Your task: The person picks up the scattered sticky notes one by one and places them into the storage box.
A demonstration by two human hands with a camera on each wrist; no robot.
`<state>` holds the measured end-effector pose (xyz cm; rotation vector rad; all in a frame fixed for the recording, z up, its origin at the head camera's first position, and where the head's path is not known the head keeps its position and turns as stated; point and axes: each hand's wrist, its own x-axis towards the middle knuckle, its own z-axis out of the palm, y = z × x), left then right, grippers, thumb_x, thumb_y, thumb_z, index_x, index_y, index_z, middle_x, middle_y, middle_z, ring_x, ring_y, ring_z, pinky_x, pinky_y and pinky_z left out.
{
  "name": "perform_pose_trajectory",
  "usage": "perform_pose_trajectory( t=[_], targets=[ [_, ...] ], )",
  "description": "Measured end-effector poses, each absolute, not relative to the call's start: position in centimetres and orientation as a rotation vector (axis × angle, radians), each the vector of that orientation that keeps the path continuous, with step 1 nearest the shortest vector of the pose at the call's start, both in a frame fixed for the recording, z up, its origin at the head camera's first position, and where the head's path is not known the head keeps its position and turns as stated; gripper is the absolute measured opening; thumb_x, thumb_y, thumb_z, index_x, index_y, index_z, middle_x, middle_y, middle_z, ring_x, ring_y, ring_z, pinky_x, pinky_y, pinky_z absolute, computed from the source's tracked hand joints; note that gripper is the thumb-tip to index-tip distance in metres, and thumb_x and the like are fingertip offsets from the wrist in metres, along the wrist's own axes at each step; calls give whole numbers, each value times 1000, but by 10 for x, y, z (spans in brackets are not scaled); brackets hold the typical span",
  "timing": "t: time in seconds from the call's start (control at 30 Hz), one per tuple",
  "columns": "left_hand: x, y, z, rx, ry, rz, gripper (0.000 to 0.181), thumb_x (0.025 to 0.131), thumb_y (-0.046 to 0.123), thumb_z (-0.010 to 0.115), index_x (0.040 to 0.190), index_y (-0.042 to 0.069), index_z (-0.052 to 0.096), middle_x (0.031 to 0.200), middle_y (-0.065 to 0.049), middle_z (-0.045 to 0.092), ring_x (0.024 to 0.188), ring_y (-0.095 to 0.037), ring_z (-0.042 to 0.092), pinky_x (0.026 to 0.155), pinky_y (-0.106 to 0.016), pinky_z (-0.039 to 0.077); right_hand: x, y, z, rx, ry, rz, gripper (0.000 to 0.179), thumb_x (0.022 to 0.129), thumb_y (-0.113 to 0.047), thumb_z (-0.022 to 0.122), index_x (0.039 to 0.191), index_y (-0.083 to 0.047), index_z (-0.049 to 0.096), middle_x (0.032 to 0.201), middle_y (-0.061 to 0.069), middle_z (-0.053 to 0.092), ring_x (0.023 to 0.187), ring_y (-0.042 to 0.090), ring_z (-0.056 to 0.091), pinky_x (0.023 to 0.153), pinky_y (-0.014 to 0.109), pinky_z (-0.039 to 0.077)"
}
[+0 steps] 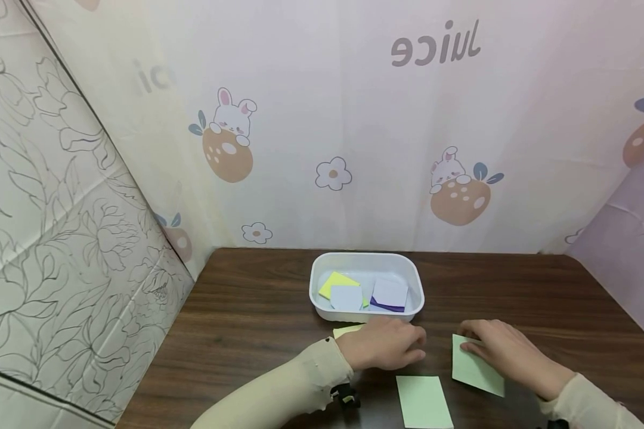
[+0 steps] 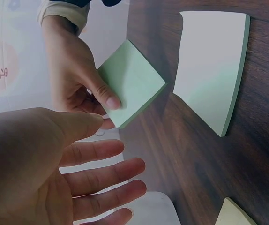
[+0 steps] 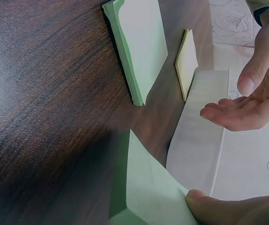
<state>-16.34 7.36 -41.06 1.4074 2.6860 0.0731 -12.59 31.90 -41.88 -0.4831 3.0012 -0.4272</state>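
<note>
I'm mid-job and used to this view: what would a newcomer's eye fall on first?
Probably the white tray, bright against the dark table near its far edge, with paper pads inside. Next, perhaps, the green pad held in the right hand, and a second pad lying between the forearms. Behind the table, the rabbit-printed curtain also stands out.
</note>
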Motion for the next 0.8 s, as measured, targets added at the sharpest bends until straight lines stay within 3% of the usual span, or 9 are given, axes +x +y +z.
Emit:
perform_pose_trajectory(
  t=[0.5, 0.8],
  targets=[
    [-166, 73, -403, 1446, 2680, 101, 19, 100, 43, 61, 109, 29, 71, 90, 19, 70, 74, 4, 61, 66, -15, 46, -126, 317, -408, -487, 3018, -422, 16, 85, -21, 79, 99, -16, 73, 90, -8, 74, 73, 1, 61, 59, 26, 44],
    [-168, 71, -398, 1462, 2729, 100, 16, 100, 43, 61, 104, 30, 70, 85, 21, 67, 75, 3, 62, 66, -18, 47, -127, 315, -402, -515, 3051, -418, 15, 85, -20, 79, 99, -17, 74, 90, -8, 74, 75, 4, 64, 61, 28, 47]
  ],
)
